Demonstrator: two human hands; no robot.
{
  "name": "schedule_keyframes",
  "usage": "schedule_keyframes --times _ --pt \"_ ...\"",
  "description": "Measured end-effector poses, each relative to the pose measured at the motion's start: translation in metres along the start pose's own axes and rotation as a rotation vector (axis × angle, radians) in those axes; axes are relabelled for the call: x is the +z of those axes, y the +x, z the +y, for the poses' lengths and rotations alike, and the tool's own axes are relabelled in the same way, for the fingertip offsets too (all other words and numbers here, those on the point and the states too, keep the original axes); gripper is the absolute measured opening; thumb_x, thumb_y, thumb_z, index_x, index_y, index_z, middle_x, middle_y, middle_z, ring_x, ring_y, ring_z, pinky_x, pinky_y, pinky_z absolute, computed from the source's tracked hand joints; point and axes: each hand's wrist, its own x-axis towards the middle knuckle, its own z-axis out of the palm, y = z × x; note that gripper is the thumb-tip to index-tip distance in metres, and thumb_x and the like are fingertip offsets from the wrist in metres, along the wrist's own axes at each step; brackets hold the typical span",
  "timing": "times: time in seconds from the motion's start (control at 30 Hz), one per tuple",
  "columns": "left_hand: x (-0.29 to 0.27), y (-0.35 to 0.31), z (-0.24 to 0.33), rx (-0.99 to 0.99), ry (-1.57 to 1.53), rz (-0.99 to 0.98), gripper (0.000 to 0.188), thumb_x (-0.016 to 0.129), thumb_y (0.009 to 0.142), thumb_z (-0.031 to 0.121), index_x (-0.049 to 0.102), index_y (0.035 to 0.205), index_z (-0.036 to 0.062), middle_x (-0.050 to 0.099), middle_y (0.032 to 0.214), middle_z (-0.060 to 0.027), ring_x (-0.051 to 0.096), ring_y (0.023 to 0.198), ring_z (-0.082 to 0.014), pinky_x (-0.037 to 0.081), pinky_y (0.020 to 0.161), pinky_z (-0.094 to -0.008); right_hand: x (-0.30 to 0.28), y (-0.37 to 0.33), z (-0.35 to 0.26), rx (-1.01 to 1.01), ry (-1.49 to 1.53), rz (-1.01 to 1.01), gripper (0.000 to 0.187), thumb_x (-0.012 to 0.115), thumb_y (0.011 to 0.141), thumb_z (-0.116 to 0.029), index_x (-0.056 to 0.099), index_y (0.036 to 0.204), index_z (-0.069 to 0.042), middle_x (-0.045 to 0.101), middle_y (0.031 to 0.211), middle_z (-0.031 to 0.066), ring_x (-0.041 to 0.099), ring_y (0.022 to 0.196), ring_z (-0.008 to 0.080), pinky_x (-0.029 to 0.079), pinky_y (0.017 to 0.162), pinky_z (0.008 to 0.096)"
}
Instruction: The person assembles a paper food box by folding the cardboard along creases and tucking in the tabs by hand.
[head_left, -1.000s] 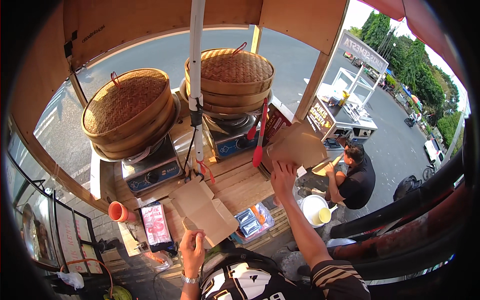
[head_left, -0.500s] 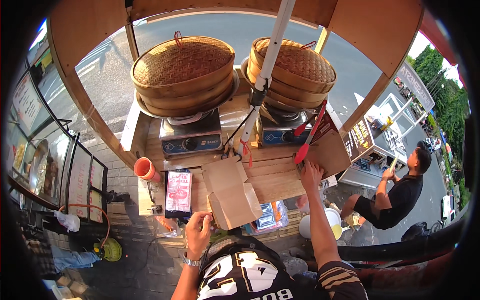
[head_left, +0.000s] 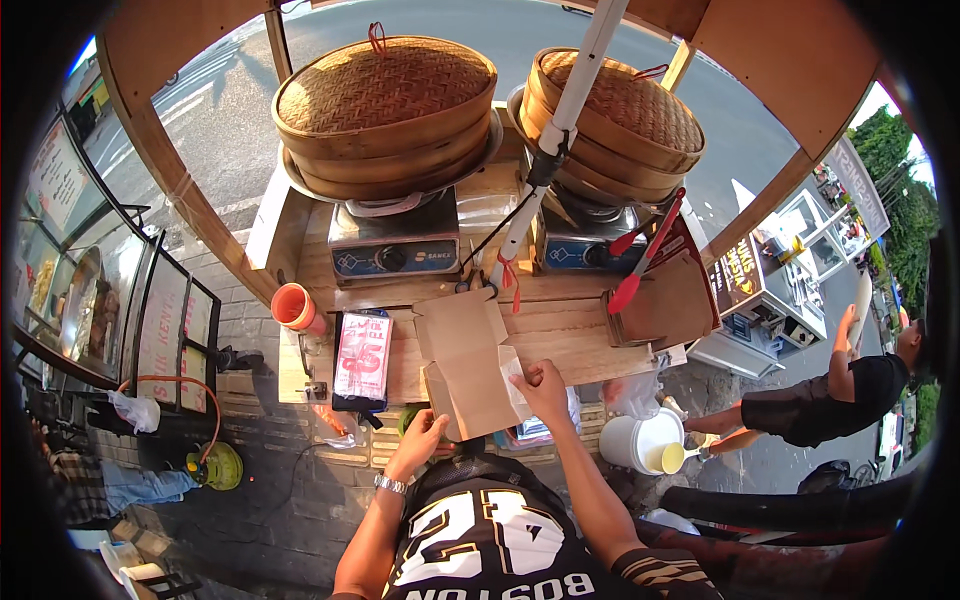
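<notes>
An unfolded brown cardboard food box lies at the front edge of the wooden counter, its lid flap laid back toward the burners. My left hand pinches its near left corner. On the other side, my right hand has curled fingers closed on the box's right side flap, which catches the light. Left of the box sits a white packet with red print on a dark case. Beyond the box, dark-handled scissors lie by the white pole.
Two bamboo steamers stand on gas burners. Red-tipped tongs rest over a container of folded cardboard. An orange cup stands at left. A white bucket sits below the counter; a person is at right.
My right hand has moved left from the folded cardboard to the box's right side. My left hand has closed on its near left corner. The view has shifted; the person at right has moved.
</notes>
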Motion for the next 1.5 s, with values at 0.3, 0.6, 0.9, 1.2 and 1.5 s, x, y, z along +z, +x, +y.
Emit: schedule_keyframes --times 0.3,0.6,0.9,1.2,1.5 --pt "-0.004 0.004 -0.008 0.096 -0.108 0.013 0.03 0.06 0.108 0.023 0.05 0.127 0.003 0.068 0.103 -0.0139 0.076 0.075 -0.025 0.066 0.066 -0.0338 -0.003 -0.004 -0.011 -0.271 -0.3 0.086 0.027 0.078 0.092 -0.021 0.064 0.091 0.001 0.068 0.082 0.0184 0.063 0.07 0.0361 0.051 0.068 0.0449" --pt "0.021 -0.058 0.051 0.608 0.49 0.497 0.036 0.074 0.098 0.03 0.064 0.114 -0.0002 0.069 0.088 -0.0109 0.066 0.068 -0.0149 0.053 0.064 -0.0312 -0.036 -0.041 -0.079 -0.064 0.177 0.0 0.009 0.071 0.096 -0.005 0.064 0.101 -0.001 0.06 0.091 0.008 0.06 0.074 0.0151 0.049 0.063 0.0323" --pt "0.062 -0.039 0.125 0.536 0.316 0.15 0.036 0.072 0.1 0.027 0.068 0.099 -0.008 0.067 0.071 -0.0075 0.065 0.065 -0.0128 0.052 0.062 -0.0305 -0.042 -0.084 -0.125 -0.479 0.084 -0.158 0.015 0.076 0.09 -0.006 0.066 0.101 -0.003 0.061 0.097 0.0113 0.066 0.084 0.0326 0.053 0.068 0.0397" --pt "0.067 -0.042 0.098 0.692 0.098 0.119 0.025 0.07 0.103 0.021 0.066 0.099 -0.0038 0.069 0.079 -0.0047 0.066 0.071 -0.0083 0.054 0.063 -0.026 -0.053 -0.094 -0.127 -0.544 -0.082 0.032 0.041 0.089 0.076 -0.02 0.064 0.106 -0.007 0.061 0.102 0.0092 0.066 0.082 0.0275 0.055 0.07 0.0379" --pt "0.068 -0.056 0.095 0.627 -0.14 -0.013 0.02 0.068 0.104 0.016 0.064 0.104 -0.0037 0.072 0.091 -0.0067 0.073 0.079 -0.0143 0.06 0.07 -0.0276 -0.053 -0.096 -0.143 -0.493 0.062 0.043 0.022 0.079 0.084 -0.012 0.063 0.096 -0.004 0.06 0.09 0.0092 0.063 0.077 0.0257 0.053 0.067 0.0378"
